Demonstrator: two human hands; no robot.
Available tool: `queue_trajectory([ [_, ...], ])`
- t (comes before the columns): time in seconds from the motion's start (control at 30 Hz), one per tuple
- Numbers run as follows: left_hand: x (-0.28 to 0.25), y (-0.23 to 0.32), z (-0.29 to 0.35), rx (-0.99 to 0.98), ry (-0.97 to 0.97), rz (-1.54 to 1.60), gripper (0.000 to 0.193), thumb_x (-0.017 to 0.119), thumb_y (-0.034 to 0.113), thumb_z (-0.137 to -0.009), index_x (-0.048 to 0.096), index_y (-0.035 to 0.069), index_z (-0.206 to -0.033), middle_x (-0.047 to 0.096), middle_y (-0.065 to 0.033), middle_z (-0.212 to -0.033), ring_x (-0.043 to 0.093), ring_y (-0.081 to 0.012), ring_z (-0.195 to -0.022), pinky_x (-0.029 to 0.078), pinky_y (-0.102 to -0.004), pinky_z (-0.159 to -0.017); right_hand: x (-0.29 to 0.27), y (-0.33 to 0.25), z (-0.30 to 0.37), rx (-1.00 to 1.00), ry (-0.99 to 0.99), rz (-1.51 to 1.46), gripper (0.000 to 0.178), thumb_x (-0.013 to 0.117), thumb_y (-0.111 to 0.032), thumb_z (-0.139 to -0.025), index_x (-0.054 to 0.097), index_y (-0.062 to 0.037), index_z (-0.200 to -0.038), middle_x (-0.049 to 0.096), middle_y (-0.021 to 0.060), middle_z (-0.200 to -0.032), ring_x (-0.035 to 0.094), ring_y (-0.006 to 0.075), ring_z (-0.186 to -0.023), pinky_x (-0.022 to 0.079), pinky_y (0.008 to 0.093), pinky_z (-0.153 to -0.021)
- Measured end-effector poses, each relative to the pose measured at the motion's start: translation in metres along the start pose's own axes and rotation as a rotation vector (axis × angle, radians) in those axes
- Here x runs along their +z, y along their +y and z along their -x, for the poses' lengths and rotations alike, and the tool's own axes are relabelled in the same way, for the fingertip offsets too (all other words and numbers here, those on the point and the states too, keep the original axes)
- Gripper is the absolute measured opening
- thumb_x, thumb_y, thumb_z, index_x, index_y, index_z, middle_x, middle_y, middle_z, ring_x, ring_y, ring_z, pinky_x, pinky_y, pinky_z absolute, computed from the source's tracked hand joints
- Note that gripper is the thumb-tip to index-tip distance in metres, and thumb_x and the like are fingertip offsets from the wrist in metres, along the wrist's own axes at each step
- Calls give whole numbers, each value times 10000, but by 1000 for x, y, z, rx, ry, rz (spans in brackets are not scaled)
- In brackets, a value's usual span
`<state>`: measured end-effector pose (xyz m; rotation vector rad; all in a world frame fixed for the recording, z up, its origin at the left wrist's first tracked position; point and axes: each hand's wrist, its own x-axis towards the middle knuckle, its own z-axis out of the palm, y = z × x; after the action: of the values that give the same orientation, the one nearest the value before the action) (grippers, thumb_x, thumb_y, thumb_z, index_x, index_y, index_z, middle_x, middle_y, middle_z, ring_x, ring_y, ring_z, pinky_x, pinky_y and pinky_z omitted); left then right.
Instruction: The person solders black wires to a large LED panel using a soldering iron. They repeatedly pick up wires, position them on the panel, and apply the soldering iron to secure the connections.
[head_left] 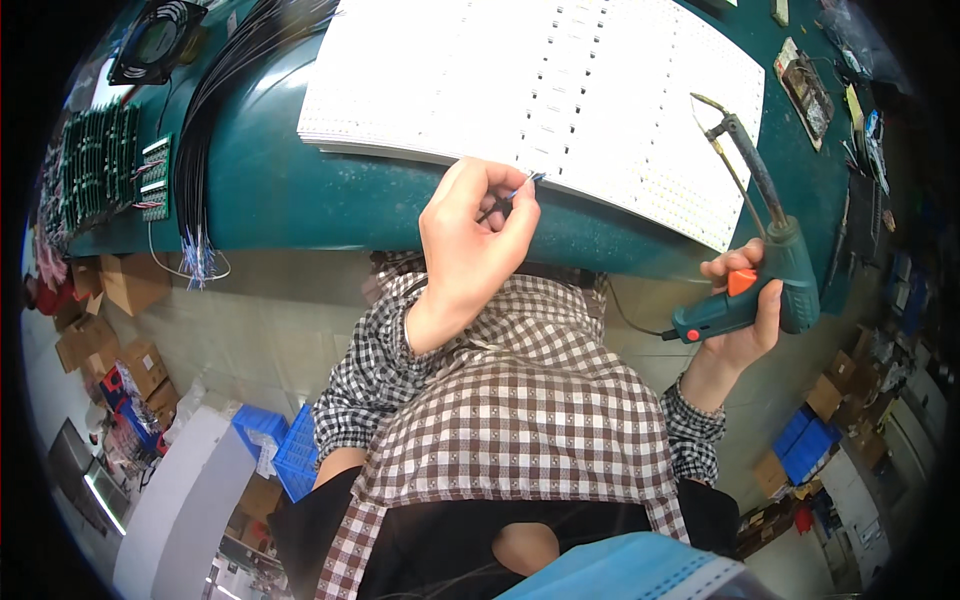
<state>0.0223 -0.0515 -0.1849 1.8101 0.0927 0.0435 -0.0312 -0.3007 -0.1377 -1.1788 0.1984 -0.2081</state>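
My left hand (pixel 468 240) is closed in a pinch at the near edge of a stack of white circuit boards (pixel 420 75). Between its thumb and forefinger is a thin dark wire (pixel 538 177), its bluish tip at the board edge; the rest is mostly hidden by the fingers. My right hand (pixel 735 345) grips a green soldering gun (pixel 795 275) with an orange trigger. The gun's bent metal tip points up and to the left, over the right part of the top board. Rows of small dark parts run along that board's middle.
Left on the green tabletop (pixel 270 205) lies a bundle of black wires (pixel 195 150). Beyond it are several small green circuit boards (pixel 100 155) and a black fan (pixel 158 42). A worn block-like item (pixel 803 90) lies at the right. Cardboard boxes (pixel 135 285) stand below.
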Motion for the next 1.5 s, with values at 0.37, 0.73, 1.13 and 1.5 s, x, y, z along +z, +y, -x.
queue_trajectory([
  [0.37,-3,1,4,-48,-36,70,56,617,-26,-788,599,-31,-841,562,2,-778,468,1,-609,362,-138,-502,-4,3,-1,90,-108,-6,394,484,-310,-910,468,29,-1109,561,126,-972,581,242,-887,489,394,-807],
  [0.73,-2,-6,6,-109,-64,149,49,628,-5,-811,595,-33,-836,583,-1,-752,486,-3,-610,388,-135,-519,1,2,0,77,-79,3,399,477,-309,-913,484,39,-1109,565,130,-974,581,238,-873,495,385,-788],
  [1.13,-2,-8,9,-161,-107,191,77,633,40,-835,598,-27,-851,570,15,-702,484,-7,-599,381,-134,-506,2,1,-2,91,-58,16,408,492,-313,-904,483,41,-1106,573,135,-957,586,239,-866,500,384,-778],
  [1.5,-5,-8,10,-154,-137,206,58,615,27,-838,582,-18,-822,544,22,-679,461,2,-581,349,-131,-489,3,-1,-7,116,-48,2,421,507,-335,-897,468,26,-1113,576,127,-952,572,230,-878,472,375,-798],
])
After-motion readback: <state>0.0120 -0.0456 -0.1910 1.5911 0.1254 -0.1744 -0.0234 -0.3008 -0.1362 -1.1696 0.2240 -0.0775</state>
